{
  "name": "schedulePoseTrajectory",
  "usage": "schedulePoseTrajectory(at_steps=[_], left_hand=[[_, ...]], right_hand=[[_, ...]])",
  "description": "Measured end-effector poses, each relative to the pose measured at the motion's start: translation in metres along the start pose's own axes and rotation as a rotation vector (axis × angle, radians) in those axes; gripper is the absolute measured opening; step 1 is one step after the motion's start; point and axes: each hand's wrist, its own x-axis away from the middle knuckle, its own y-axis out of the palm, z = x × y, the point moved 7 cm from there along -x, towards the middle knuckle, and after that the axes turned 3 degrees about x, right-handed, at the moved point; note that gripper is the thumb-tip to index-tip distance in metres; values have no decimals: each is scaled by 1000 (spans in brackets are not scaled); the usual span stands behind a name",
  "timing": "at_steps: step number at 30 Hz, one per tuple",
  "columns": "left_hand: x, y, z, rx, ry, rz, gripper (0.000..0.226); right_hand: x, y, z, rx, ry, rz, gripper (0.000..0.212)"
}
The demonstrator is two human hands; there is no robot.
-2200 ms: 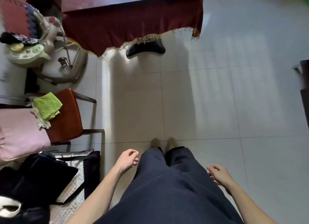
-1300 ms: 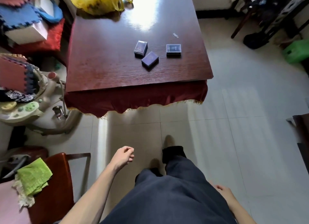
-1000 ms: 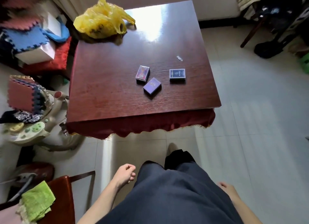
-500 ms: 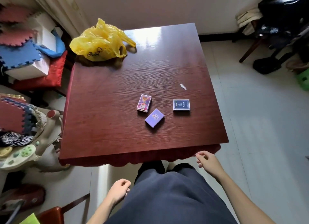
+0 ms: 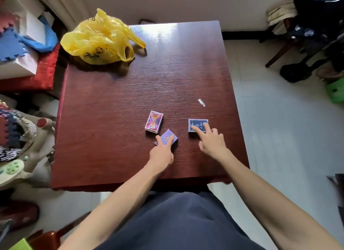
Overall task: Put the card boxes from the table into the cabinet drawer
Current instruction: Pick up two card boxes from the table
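Three card boxes lie on the dark red wooden table (image 5: pixel 111 130). A pink-purple box (image 5: pixel 154 121) sits left of centre. Just below it is a lilac box (image 5: pixel 167 137); my left hand (image 5: pixel 161 152) has thumb and fingers closing around its near end. A dark blue box (image 5: pixel 197 124) lies to the right; my right hand (image 5: pixel 211 141) rests its spread fingertips on top of it. Both boxes still lie flat on the table. No cabinet or drawer is in view.
A yellow plastic bag (image 5: pixel 100 39) sits at the table's far left corner, a small white scrap (image 5: pixel 201 102) near the right edge. Foam mats and a red cushion (image 5: pixel 33 70) crowd the left; a baby walker (image 5: pixel 18 152) stands lower left. Dark bags (image 5: pixel 316 26) fill the far right.
I walked up to the table and the view rose from the floor to the tabletop. Both hands came up from my sides and reached onto the lilac and blue boxes.
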Motion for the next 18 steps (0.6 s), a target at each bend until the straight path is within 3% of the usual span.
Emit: schedulePoseTrajectory(at_steps=[4,9,18], left_hand=[[-12,1,13,-99,7,47,76],[-26,5,14,-164,3,53,73],[-23,-1,6,-62,-17,91,70]], right_hand=[[-28,-5,-7,124,-114,-23,84],[-48,2,-8,71,-160,-108,78],[-53,-6,-4,2,-191,-13,71]])
